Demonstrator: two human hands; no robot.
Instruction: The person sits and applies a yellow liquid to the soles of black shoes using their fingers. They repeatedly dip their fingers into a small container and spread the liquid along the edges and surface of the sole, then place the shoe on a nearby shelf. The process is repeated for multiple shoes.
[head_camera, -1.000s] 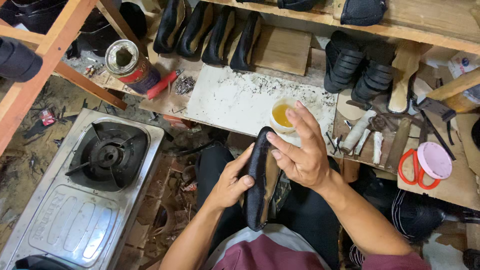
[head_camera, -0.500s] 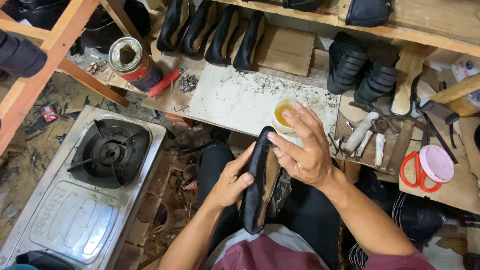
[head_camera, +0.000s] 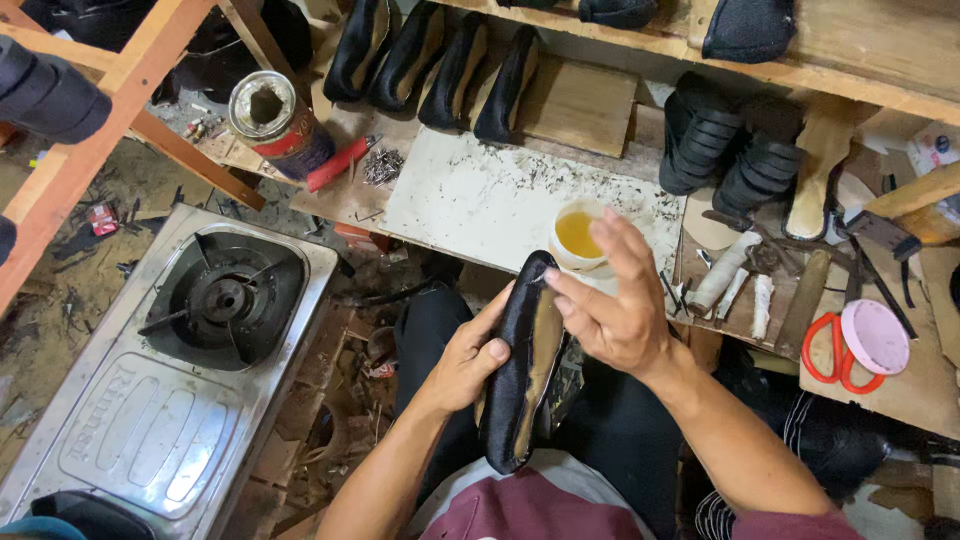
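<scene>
Black satin shoe upper (head_camera: 520, 370) on its last sits upright over the lap, gripped at its side by left hand (head_camera: 465, 360). Right hand (head_camera: 610, 305), fingers loosely spread, touches the tan insole edge. Small cup of yellow glue (head_camera: 578, 235) stands just beyond. Gluing appears underway; no outsole attached yet.

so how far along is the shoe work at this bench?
Done, by the look of it: four black shoe pieces lined up at the back of the bench. In hand: the left hand holds a black shoe upper, the right hand's fingers at its tan inner face, near the cup of yellow liquid. Remaining work cannot be told.
</scene>
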